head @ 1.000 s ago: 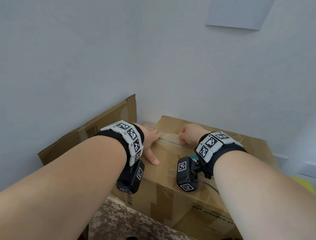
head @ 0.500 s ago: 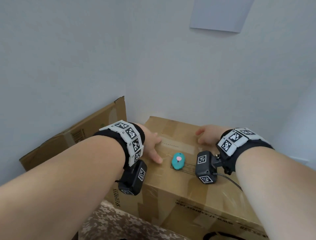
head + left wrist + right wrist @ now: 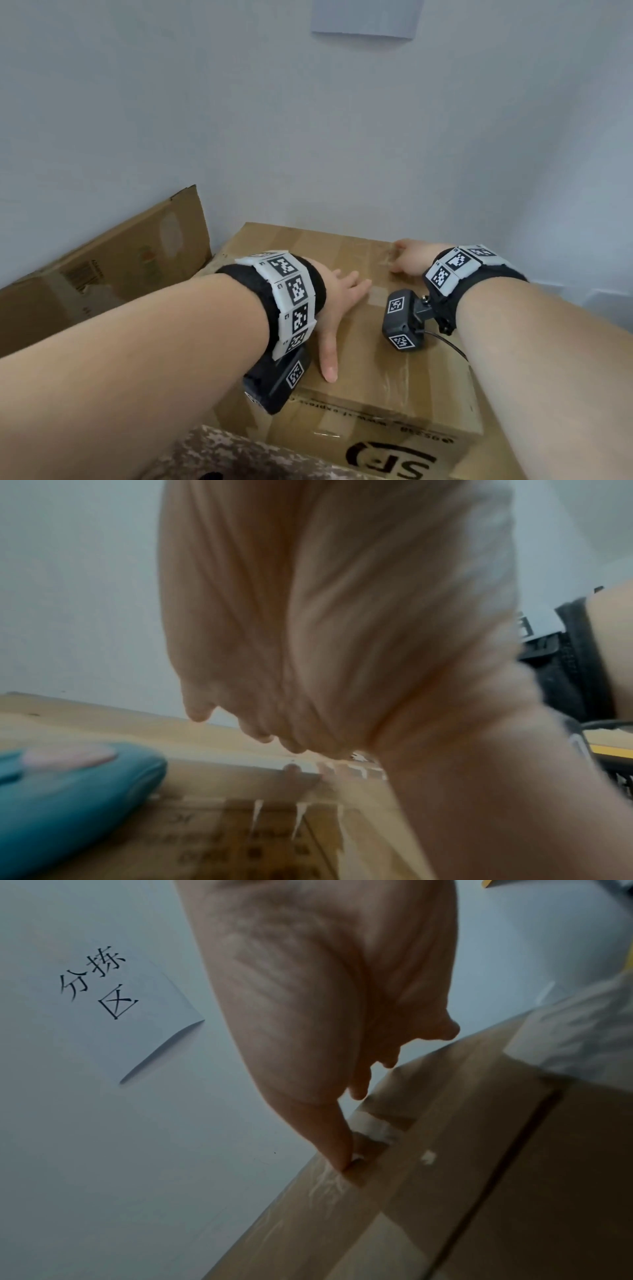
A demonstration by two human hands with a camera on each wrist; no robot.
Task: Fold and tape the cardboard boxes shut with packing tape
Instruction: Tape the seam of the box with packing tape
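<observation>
A closed brown cardboard box [image 3: 394, 377] printed with a black logo fills the middle of the head view. Clear tape [image 3: 377, 1129] runs across its top. My left hand [image 3: 339, 298] lies flat on the top with straight, spread fingers and the thumb toward the near edge. My right hand [image 3: 407, 260] reaches to the far right of the top. One of its straight fingertips [image 3: 342, 1161] presses the tape down near the far edge. A teal cutter [image 3: 68, 791] with a pink button lies on the box beside my left palm [image 3: 308, 615]. The head view does not show the cutter.
Against the white wall on the left leans another cardboard box [image 3: 120, 267] with a raised flap. A paper sign [image 3: 113, 993] with handwritten characters hangs on the wall behind. Camouflage-patterned fabric [image 3: 239, 455] lies in front of the box.
My right hand left the centre seam, uncurled and moved to the far right of the top. The teal cutter, visible on the box half a second ago, is now hidden in the head view.
</observation>
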